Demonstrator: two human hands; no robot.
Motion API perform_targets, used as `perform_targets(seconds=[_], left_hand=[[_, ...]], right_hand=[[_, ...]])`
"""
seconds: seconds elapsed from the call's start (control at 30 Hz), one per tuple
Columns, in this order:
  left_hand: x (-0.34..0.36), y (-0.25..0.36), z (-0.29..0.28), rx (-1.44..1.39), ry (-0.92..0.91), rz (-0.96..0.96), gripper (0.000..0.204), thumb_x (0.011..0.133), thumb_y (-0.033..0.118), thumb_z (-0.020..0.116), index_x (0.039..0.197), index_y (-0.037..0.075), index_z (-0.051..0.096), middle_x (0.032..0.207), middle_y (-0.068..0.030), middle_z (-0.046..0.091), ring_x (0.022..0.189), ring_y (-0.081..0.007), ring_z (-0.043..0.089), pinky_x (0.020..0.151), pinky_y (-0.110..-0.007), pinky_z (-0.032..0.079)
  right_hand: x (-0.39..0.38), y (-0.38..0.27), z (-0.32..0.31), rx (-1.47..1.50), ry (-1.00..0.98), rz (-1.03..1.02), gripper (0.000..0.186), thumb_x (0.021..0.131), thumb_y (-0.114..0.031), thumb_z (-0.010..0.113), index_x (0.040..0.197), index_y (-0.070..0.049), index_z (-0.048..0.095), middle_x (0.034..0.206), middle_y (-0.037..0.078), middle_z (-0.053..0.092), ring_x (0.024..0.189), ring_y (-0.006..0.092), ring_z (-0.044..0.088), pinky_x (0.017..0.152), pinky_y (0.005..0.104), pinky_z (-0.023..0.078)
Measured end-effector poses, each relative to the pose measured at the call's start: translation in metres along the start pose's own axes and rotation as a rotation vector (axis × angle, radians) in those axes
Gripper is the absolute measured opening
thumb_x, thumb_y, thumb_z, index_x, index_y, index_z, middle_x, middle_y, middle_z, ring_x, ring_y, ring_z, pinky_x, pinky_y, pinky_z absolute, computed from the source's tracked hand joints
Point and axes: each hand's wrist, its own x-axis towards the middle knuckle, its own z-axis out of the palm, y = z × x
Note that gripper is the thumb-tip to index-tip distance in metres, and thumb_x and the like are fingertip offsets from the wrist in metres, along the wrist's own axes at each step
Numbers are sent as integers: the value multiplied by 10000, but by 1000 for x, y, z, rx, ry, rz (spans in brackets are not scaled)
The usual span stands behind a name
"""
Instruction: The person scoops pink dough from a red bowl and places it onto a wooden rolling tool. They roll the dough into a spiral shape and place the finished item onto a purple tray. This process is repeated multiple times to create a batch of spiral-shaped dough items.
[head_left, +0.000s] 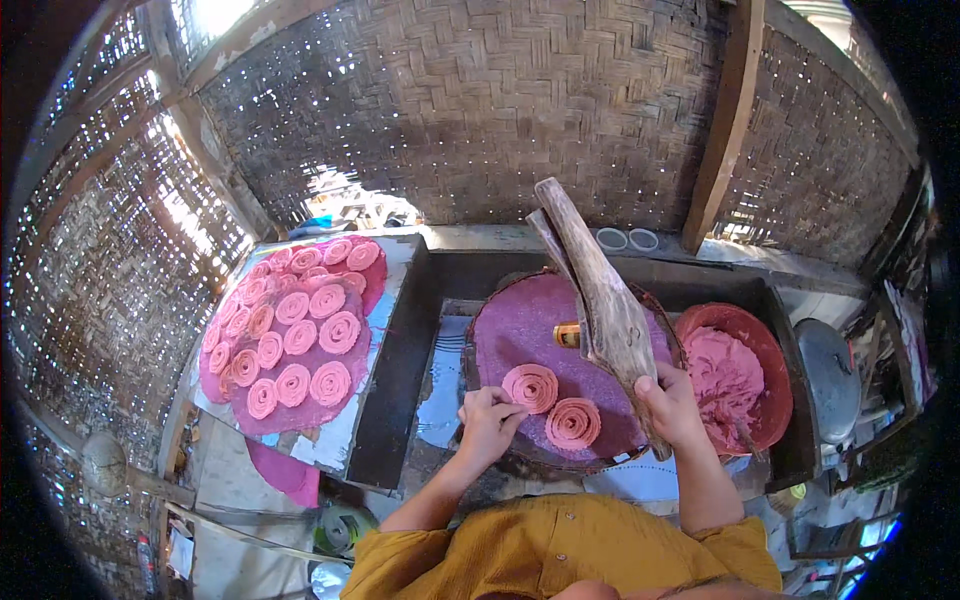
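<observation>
My right hand is closed around the lower end of a weathered wooden hand press, two long pieces of wood tilted over a round tray covered with a purple sheet. Two pink dough coils lie on that sheet: a farther coil and a nearer coil. My left hand has its fingers bent and pinched at the left edge of the farther coil. Whatever is between those fingertips is too small to make out. A small yellow-and-brown can shows beside the wood; whether it joins the press is unclear.
To the right stands a red basin of pink dough, with a grey lidded pot beyond it. A dark wooden frame surrounds the tray. At left, several coils lie on purple sheets over a board. Two white rings sit on the back ledge.
</observation>
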Motion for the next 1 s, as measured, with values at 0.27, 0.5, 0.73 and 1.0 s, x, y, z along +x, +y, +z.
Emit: perform_targets(seconds=[0.27,0.5,0.73,1.0], left_hand=[[3,5,8,29,41,-132,289,586,181,739,834,144,596,925,-40,495,924,-255,418,771,-381,305],[4,7,11,42,103,-152,312,570,173,742,834,143,578,945,-45,481,943,-256,406,778,-403,281],[0,9,6,129,82,-2,142,621,192,705,715,114,634,927,-30,499,916,-235,410,758,-381,275],[-3,8,-9,-12,228,42,226,812,237,484,844,100,661,967,-50,521,923,-236,400,806,-369,243]], right_hand=[[-16,9,-12,87,50,-42,356,784,-304,577,882,38,569,706,-2,538,633,65,451,540,226,369],[-26,16,-18,91,102,-52,349,787,-319,563,848,24,573,687,-6,530,609,60,444,527,223,365],[-35,21,-25,134,103,-28,352,790,-306,558,894,31,565,715,6,545,631,74,471,552,231,388],[-55,12,-31,152,155,-48,396,802,-391,514,804,5,531,565,37,513,405,85,453,375,211,360]])
